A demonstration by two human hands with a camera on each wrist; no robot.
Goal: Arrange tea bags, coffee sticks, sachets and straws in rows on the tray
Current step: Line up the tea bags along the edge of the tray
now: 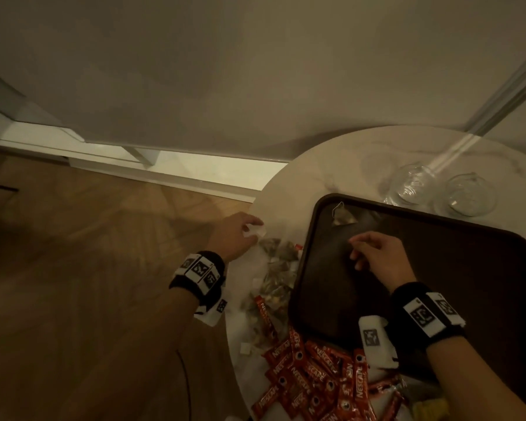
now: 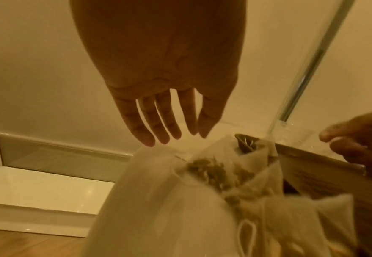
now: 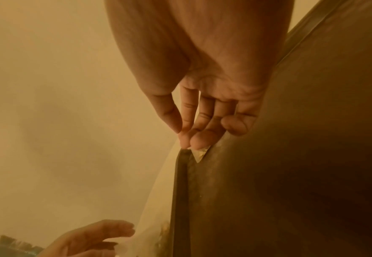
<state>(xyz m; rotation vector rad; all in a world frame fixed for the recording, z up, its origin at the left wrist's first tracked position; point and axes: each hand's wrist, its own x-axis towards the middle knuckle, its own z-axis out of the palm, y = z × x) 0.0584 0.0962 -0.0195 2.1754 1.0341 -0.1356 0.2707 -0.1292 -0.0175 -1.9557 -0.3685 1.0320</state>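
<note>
A dark brown tray [image 1: 456,268] lies on a round marble table [image 1: 289,189]. One pyramid tea bag [image 1: 343,216] sits in the tray's far left corner and shows past my fingertips in the right wrist view [image 3: 199,153]. My right hand [image 1: 356,250] hovers over the tray just short of it, fingers relaxed and empty [image 3: 193,132]. Left of the tray lies a pile of tea bags [image 1: 278,268]. My left hand [image 1: 249,227] reaches over the pile's far end, straight fingers [image 2: 165,121] touching a white paper tag [image 1: 257,230]. Red coffee sticks [image 1: 316,375] are heaped at the table's near edge.
Two clear glasses [image 1: 413,183] [image 1: 471,194] stand behind the tray. Yellow sachets [image 1: 428,408] lie by the tray's near corner. The table's left edge drops to a wooden floor [image 1: 88,268], and a wall stands close behind.
</note>
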